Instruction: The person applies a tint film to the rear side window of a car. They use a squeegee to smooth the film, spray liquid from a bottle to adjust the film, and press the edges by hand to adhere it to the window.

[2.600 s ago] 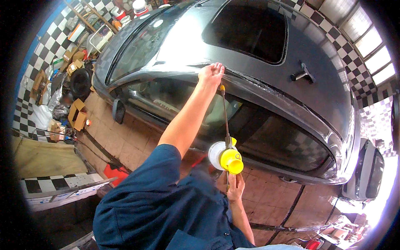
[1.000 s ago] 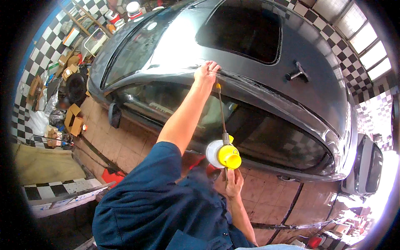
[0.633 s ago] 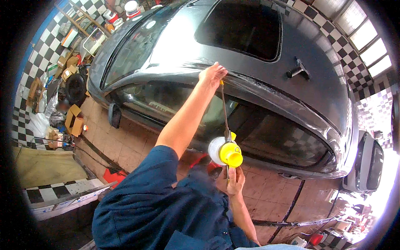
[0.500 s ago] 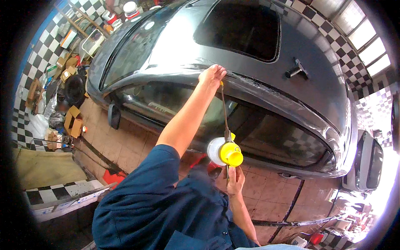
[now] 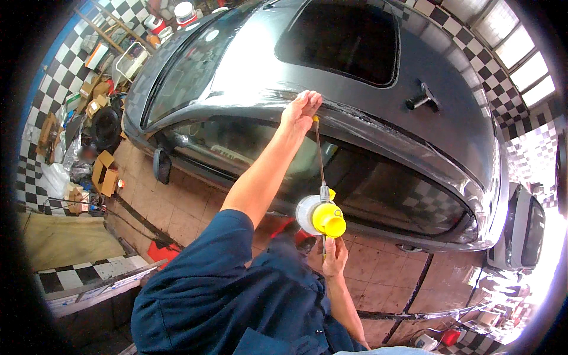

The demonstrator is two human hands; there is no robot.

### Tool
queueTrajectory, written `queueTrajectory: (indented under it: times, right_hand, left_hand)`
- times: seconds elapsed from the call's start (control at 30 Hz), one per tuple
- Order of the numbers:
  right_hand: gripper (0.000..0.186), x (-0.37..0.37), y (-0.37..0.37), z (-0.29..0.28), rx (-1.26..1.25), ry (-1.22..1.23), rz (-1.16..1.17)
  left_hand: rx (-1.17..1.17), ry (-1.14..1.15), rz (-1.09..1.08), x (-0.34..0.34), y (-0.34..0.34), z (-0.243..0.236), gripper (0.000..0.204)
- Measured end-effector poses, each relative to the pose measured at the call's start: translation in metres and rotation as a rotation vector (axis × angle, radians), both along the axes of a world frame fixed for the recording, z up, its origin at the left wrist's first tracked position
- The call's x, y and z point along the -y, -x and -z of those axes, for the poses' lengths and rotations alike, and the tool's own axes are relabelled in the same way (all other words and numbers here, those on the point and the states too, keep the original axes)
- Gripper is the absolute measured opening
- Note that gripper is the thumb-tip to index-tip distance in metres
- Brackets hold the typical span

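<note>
My left hand (image 5: 300,111) is at the near edge of a dark grey car's roof (image 5: 248,71), its fingers bent together; what they pinch, if anything, is hidden. Wrinkled, whitish streaks run along the roof edge beside it. Lower down, my right hand (image 5: 335,259) is closed round the handle of a hand sprayer (image 5: 329,220) with a yellow top and a whitish bottle. From the sprayer a thin wand (image 5: 320,157) points up along the side window, its yellow nozzle just below my left hand.
A black T-shaped tool (image 5: 423,99) lies on the roof behind the sunroof (image 5: 343,44). The side mirror (image 5: 161,165) juts out at the left. Cardboard boxes (image 5: 105,171), a tyre (image 5: 106,128) and buckets (image 5: 184,12) crowd the wall at the left.
My left hand has barely shifted along the roof edge. The sprayer has moved very slightly to the right; my right hand keeps its grip.
</note>
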State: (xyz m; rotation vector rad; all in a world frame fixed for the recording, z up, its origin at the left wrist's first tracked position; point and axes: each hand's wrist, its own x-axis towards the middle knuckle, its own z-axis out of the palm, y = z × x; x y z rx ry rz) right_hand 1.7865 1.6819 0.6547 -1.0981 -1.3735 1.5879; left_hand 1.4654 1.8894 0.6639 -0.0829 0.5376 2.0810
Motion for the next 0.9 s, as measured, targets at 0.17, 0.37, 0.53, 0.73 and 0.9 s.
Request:
queueTrajectory:
  times: [0.17,0.37,0.53,0.73,0.9]
  right_hand:
    - [0.023,0.001,0.0,0.004,-0.076,0.108,0.019]
    - [0.023,-0.001,-0.006,0.009,-0.029,0.133,-0.026]
    - [0.025,-0.005,-0.008,0.014,0.027,0.041,-0.02]
    - [0.027,-0.01,-0.006,0.007,0.034,0.062,-0.035]
    - [0.026,-0.011,-0.01,0.015,0.037,0.034,-0.048]
  left_hand:
    - [-0.012,0.005,-0.009,-0.003,0.006,0.01,0.012]
    - [-0.009,0.118,-0.161,-0.011,-0.001,0.003,0.013]
    - [0.034,0.001,-0.112,-0.005,-0.002,0.001,0.014]
    - [-0.112,-0.25,-0.017,0.005,-0.006,0.003,0.01]
    - [-0.134,-0.2,-0.033,0.008,-0.008,0.004,0.013]
